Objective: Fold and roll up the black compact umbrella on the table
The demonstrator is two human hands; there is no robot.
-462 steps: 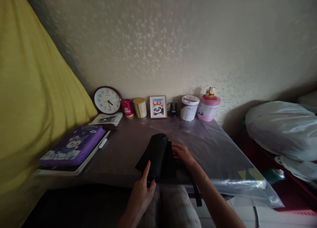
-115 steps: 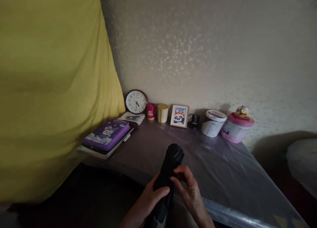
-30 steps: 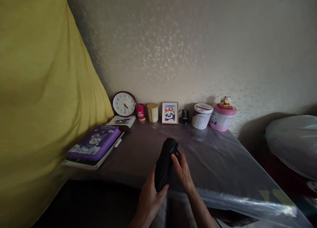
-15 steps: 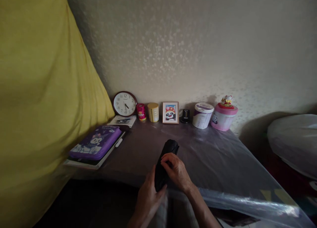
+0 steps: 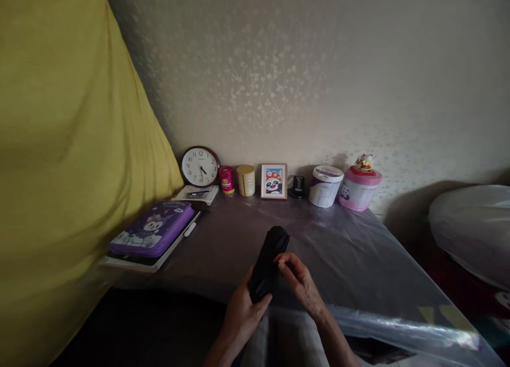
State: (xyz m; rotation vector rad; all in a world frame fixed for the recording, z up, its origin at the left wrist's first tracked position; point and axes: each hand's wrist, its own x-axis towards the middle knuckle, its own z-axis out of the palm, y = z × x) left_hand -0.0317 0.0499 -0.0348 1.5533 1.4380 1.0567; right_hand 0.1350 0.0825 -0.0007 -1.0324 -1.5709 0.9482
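A black folded umbrella (image 5: pixel 266 261) is held tilted above the front of the table, its far end leaning to the right. My left hand (image 5: pixel 245 309) wraps round its lower end, thumb across the near side. At the umbrella's right edge, my right hand (image 5: pixel 298 283) has thumb and forefinger pinched together. Whatever lies between those fingertips, perhaps a bit of the umbrella's cloth or strap, is too small and dark to make out.
A purple case (image 5: pixel 153 229) lies on books at the left, by a yellow curtain (image 5: pixel 79 144). Along the wall stand a clock (image 5: pixel 200 166), a red can (image 5: pixel 226 180), a yellow can (image 5: pixel 246 181), a framed panda picture (image 5: pixel 273 181), a white tub (image 5: pixel 325 186) and a pink tub (image 5: pixel 358 189).
My right hand has moved from across the umbrella's middle to its right edge, still pinched. The left hand keeps its hold, and the umbrella has shifted very slightly.
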